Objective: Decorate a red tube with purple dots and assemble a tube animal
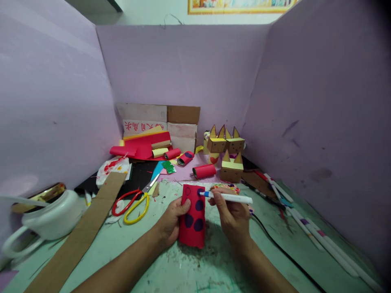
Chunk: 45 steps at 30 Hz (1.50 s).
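My left hand is closed on a red paper piece, its thumb pressed on the front near the left edge. Several dark blue filled dots mark the paper, and one outlined circle shows at its upper left. A white marker with a blue end sits between the fingers of my right hand. The marker's tip meets the upper right dot on the paper. Scissors with one red and one yellow handle lie to the left of my hands, blades pointing away.
Red paper-covered tubes and cardboard boxes with pointed ears stand behind my hands. A cardboard strip and a white teapot-like vessel are on the left. Several white markers and a black cable lie to the right. Lilac panels enclose the table.
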{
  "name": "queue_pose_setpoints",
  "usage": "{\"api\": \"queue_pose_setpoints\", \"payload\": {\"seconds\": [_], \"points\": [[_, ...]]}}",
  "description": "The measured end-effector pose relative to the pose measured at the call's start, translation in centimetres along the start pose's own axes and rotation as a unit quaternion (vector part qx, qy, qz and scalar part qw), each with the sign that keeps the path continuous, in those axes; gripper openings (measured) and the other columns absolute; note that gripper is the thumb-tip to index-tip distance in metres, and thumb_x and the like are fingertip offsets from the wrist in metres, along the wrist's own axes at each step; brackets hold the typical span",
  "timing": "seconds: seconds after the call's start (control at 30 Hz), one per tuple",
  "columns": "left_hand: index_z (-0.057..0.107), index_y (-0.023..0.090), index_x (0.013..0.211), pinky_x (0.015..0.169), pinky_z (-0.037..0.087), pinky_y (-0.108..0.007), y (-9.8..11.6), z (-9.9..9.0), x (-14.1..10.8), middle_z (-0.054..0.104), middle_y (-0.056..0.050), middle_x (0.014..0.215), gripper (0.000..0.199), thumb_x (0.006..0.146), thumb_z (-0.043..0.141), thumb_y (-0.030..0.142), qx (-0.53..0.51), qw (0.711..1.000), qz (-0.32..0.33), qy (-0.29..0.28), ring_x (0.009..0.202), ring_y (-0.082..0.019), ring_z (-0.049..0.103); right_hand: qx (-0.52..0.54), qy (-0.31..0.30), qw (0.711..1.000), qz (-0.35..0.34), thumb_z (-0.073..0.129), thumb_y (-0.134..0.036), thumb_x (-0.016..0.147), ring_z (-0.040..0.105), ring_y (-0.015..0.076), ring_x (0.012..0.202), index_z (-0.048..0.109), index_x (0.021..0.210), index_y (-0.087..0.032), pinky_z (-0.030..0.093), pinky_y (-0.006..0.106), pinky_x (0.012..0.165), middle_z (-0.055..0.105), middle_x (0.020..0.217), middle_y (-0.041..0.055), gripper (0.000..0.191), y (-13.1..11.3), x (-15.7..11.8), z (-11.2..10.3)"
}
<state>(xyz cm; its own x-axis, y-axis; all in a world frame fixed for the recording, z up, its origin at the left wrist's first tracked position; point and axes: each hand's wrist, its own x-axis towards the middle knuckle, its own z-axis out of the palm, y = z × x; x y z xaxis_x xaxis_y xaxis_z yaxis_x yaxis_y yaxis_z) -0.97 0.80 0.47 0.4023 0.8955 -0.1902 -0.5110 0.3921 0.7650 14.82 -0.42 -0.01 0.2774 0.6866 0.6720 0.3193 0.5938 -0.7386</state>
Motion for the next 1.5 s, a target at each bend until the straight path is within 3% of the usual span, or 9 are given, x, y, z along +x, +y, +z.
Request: {"api": "queue_pose_setpoints", "payload": {"seconds": [0.43,0.63,1.0,1.17,1.5], "points": [[0.069,0.011,0.088,0.061,0.056,-0.03,-0.16,-0.34,0.17,0.074,-0.008,0.071,0.037,0.064,0.087,0.034,-0.003,1.0,-0.006,-0.007,0.062,-0.02,0.068,-0.014,0.033,0.999,0.008,0.06,-0.035,0.092,0.063,0.0152,0.056,0.069,0.075,-0.018,0.051,0.027,0.054,0.065,0.062,0.0006,0.025,0.07,0.37,-0.41],[0.069,0.012,0.085,0.06,0.055,-0.029,-0.03,-0.18,0.07,0.074,-0.007,0.07,0.043,0.058,0.09,0.037,0.001,1.0,-0.007,0.002,0.06,-0.019,0.068,-0.02,0.038,0.999,0.004,0.059,-0.035,0.092,0.064,0.016,0.06,0.069,0.082,-0.018,0.051,0.028,0.057,0.066,0.066,0.0011,0.023,0.12,0.43,-0.4],[0.07,0.01,0.083,0.06,0.056,-0.029,0.04,-0.03,0.04,0.073,-0.007,0.069,0.043,0.056,0.091,0.036,-0.009,1.0,-0.01,0.007,0.06,-0.017,0.066,-0.015,0.039,0.999,0.029,0.059,-0.04,0.091,0.062,0.0162,0.057,0.067,0.071,-0.017,0.049,0.028,0.054,0.065,0.06,0.0018,0.031,-0.19,0.59,-0.56],[0.071,0.01,0.081,0.059,0.056,-0.027,0.09,-0.05,-0.01,0.073,-0.007,0.069,0.042,0.055,0.092,0.036,-0.013,1.0,-0.012,0.002,0.059,-0.017,0.066,0.005,0.046,0.998,0.031,0.06,-0.038,0.091,0.063,0.0161,0.06,0.069,0.081,-0.018,0.05,0.028,0.057,0.066,0.065,0.0011,0.025,0.04,0.47,-0.58],[0.071,0.011,0.081,0.06,0.056,-0.028,0.13,0.12,-0.07,0.074,-0.006,0.07,0.045,0.051,0.093,0.036,-0.009,1.0,-0.012,0.013,0.059,-0.017,0.066,0.01,0.043,0.998,0.035,0.06,-0.037,0.092,0.062,0.0165,0.061,0.068,0.078,-0.018,0.049,0.029,0.059,0.065,0.064,0.0011,0.026,0.15,0.36,-0.68]]}}
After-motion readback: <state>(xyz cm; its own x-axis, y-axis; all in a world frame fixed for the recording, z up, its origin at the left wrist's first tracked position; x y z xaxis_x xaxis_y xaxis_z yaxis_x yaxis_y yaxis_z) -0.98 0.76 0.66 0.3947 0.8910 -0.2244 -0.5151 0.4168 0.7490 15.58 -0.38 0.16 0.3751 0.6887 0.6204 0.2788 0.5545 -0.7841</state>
